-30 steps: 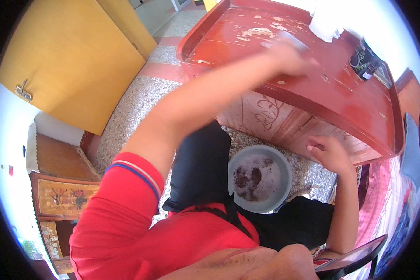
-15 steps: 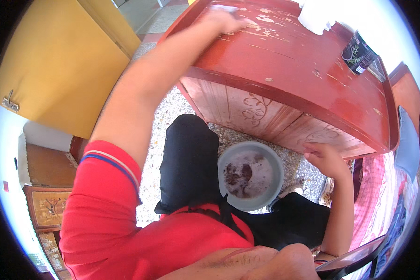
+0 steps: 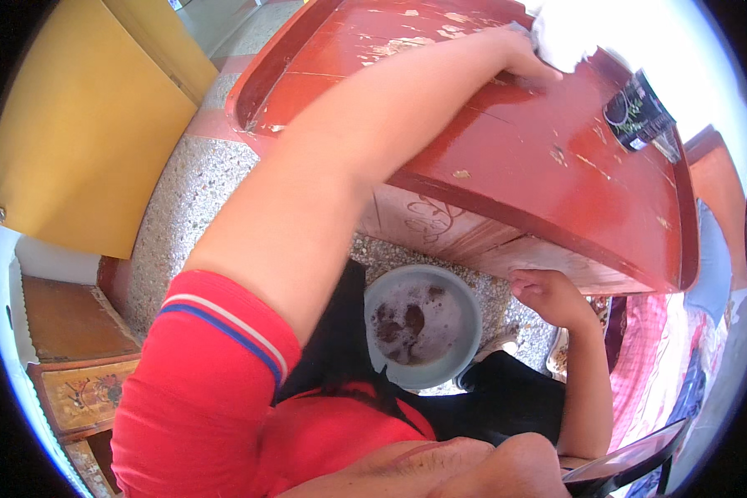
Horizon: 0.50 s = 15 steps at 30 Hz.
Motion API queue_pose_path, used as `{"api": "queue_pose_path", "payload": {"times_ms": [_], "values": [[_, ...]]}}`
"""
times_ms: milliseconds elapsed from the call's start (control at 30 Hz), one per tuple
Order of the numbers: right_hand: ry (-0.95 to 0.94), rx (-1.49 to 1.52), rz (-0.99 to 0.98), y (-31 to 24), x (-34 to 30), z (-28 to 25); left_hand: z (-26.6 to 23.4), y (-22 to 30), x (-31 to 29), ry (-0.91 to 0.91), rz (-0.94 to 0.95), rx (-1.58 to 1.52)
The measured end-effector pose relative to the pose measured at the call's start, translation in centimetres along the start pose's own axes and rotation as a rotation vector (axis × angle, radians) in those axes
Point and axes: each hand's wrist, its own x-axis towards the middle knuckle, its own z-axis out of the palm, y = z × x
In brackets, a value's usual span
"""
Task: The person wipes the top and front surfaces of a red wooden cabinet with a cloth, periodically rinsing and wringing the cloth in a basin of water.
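My left arm stretches across the red cabinet top (image 3: 506, 141). At its far side my left hand (image 3: 533, 63) presses down on the surface, closed over a greyish cloth (image 3: 519, 29) that is mostly hidden, with only a small edge showing. Close beside this hand is a white object (image 3: 566, 33), partly washed out by glare. My right hand (image 3: 552, 297) hangs in front of the cabinet's lower right front, fingers loosely bent and apart, holding nothing. Between my legs stands a pale blue basin (image 3: 471, 332) of dark, foamy water.
A black patterned cup (image 3: 639, 112) stands at the cabinet's right end. Raised rims edge the top, whose paint is chipped. A yellow door (image 3: 66, 124) is at left, above a small wooden cabinet (image 3: 83, 332). Pink checked bedding (image 3: 646, 340) lies at right.
My left hand has swept right across the cabinet top with the cloth, from the far left to beside the white object. My right hand has barely shifted; the view has tilted slightly.
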Motion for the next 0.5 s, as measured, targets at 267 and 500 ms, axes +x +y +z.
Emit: {"api": "queue_pose_path", "payload": {"times_ms": [267,500], "values": [[-0.041,0.07,-0.13,-0.8,3.5,0.9,-2.6,-12.5,1.3,-0.009,-0.209,-0.091],[-0.082,0.078,-0.11,1.5,2.3,0.2,-9.8,-14.8,-7.2,0.14,-0.594,0.126]]}}
